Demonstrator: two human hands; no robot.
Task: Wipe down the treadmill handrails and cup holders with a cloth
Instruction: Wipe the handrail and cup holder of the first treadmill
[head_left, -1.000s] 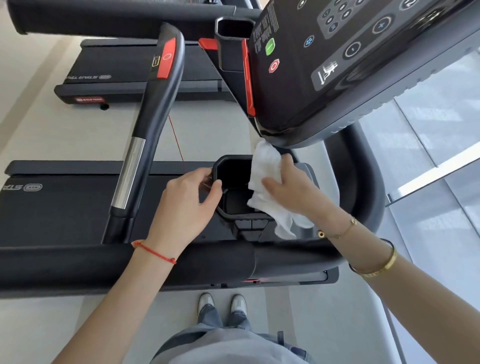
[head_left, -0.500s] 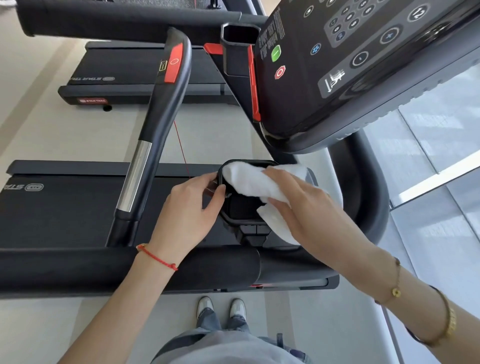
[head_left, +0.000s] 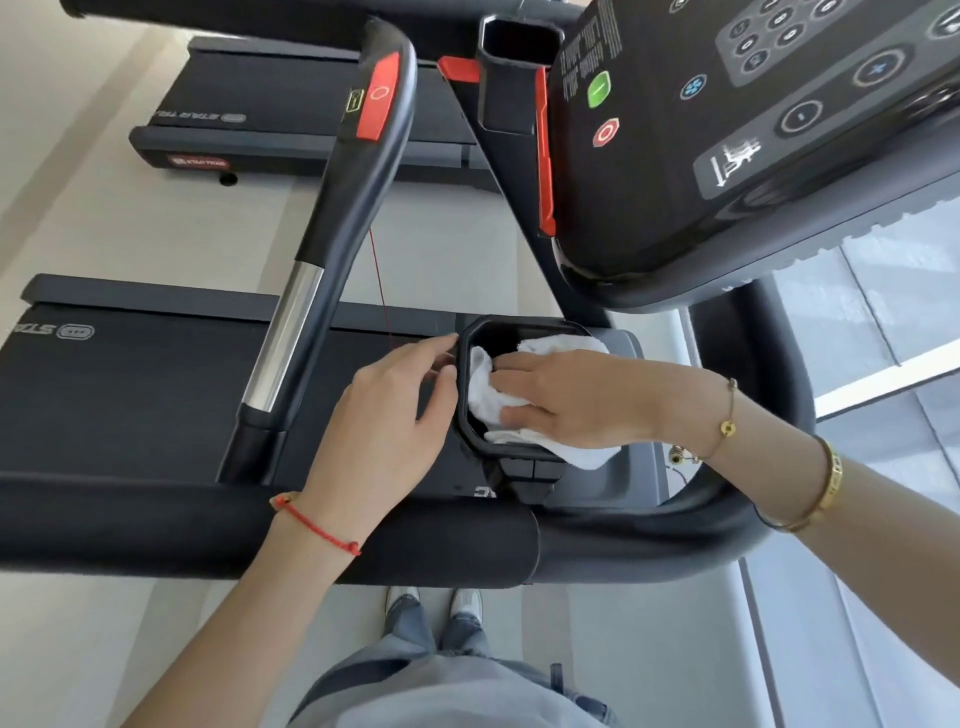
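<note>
A black cup holder (head_left: 478, 328) sits below the treadmill console, near the middle of the view. My right hand (head_left: 576, 397) presses a white cloth (head_left: 485, 392) down into it, with part of the cloth trailing over its near right rim. My left hand (head_left: 384, 426) rests against the holder's left outer wall, fingers curled on the rim. A padded black handrail (head_left: 156, 525) crosses in front of me under both forearms. A second handrail (head_left: 353, 197) with a chrome section and a red button rises at the left.
The black console (head_left: 727, 145) with its buttons overhangs the cup holder from the upper right. A second cup holder (head_left: 519, 67) sits higher up. The treadmill belt (head_left: 130, 395) lies left, another treadmill (head_left: 291, 119) behind it. My shoes (head_left: 434, 603) stand on the pale floor.
My right hand has moved left and down, pushing the cloth from the holder's right rim deeper into the holder. My left hand has kept its hold on the left side.
</note>
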